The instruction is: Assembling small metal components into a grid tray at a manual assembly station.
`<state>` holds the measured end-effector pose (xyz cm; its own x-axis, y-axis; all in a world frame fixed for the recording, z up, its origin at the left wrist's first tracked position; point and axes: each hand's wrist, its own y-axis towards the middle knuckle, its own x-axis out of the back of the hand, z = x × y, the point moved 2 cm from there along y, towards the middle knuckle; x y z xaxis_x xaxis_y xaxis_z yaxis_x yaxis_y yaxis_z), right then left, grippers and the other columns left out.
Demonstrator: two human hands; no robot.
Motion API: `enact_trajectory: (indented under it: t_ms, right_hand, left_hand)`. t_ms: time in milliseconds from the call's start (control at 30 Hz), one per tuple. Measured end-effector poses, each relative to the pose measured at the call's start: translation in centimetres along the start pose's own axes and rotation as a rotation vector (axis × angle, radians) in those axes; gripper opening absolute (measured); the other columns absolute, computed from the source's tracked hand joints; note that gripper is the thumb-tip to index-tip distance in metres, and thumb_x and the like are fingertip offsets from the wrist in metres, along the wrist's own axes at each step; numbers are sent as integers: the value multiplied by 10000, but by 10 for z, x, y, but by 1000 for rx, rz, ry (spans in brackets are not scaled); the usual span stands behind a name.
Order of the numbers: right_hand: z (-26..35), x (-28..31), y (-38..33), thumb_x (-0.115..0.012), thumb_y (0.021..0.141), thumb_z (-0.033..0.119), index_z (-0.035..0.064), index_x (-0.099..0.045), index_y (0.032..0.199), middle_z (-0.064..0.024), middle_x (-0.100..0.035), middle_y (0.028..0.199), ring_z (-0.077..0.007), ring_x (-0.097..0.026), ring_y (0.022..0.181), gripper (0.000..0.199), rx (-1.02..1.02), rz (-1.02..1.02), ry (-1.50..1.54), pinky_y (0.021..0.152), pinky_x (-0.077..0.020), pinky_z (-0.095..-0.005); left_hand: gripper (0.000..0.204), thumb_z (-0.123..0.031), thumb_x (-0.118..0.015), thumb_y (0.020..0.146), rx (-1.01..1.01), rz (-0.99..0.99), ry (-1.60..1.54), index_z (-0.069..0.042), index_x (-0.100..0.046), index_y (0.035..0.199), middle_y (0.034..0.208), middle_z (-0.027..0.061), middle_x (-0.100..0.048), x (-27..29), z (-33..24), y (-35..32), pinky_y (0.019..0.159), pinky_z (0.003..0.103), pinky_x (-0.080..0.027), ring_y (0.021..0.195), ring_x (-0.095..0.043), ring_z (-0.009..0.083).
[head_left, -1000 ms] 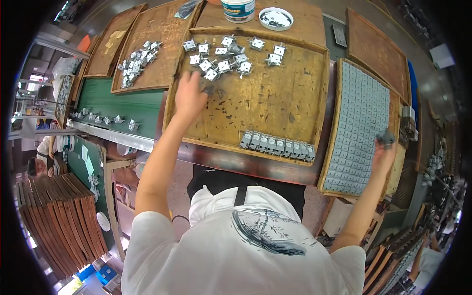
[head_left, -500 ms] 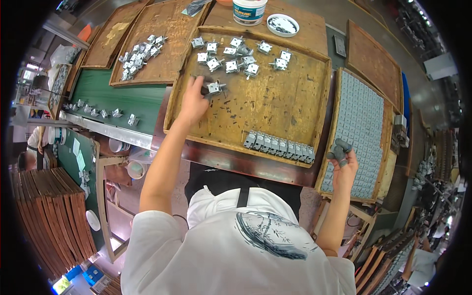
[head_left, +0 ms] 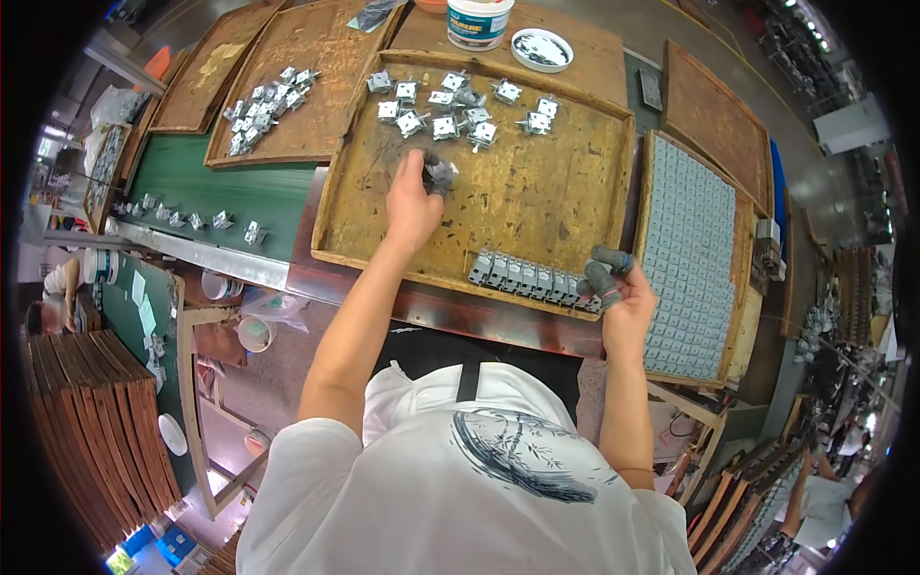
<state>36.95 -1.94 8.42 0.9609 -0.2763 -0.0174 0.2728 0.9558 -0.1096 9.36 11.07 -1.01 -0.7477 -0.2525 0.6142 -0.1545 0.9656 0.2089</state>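
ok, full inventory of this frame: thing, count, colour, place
wooden tray: one, brown, centre, in front of the person
loose metal parts: about a dozen, grey, far end of that tray
row of metal parts: one line, grey, near edge of the tray
grid tray: one, filled with small grey pieces, right
second wooden tray: one, brown, upper left, with a cluster of grey parts
green surface: one, left, a few grey parts on it
tub: one, white, top centre
dish: one, white, beside the tub
stacked boards: one pile, brown, lower left
left hand: on the centre tray, gripping a grey part
right hand: grey-tipped fingers, at the row's right end
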Motion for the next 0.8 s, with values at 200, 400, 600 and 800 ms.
enact_trajectory:
  t_ms: [200, 400, 600, 800]
  right_hand:
    - [8, -19, 8, -658, 856, -22, -7, -536, 1225, -48, -635, 1020, -142, -636, 880, 389, 30, 178, 65, 752, -561, -293]
    - [40, -32, 7, -721, 827, 100, -2, -593, 1050, -126, -646, 869, -268, -651, 758, 277, 450, 365, -793, 631, -507, -331]
    - [43, -35, 3, -750, 736, 81, -6, -585, 911, -152, -562, 853, -353, -606, 743, 256, 543, 343, -768, 616, -493, -382]
    - [19, -43, 2, -731, 675, 19, -9, -588, 885, -152, -552, 860, -362, -595, 773, 256, 697, 249, -925, 631, -487, -425]
  left_hand:
    - [381, 43, -683, 825, 239, 346, -888, -57, -535, 1162, 1042, 1, -576, 13, -63, -35, 778, 260, -502, 940, -594, 113]
    - [339, 44, -670, 838, 143, 542, -1018, -16, -627, 1169, 1051, 6, -590, 37, -97, -69, 878, 266, -479, 993, -594, 125]
    - [342, 50, -612, 876, 150, 664, -980, 5, -589, 1214, 1090, 36, -566, 40, -114, -79, 883, 275, -477, 1027, -580, 139]
    - [448, 112, -556, 817, -28, 571, -709, 17, -517, 1253, 1045, 122, -506, 24, -120, -94, 820, 304, -481, 993, -552, 242]
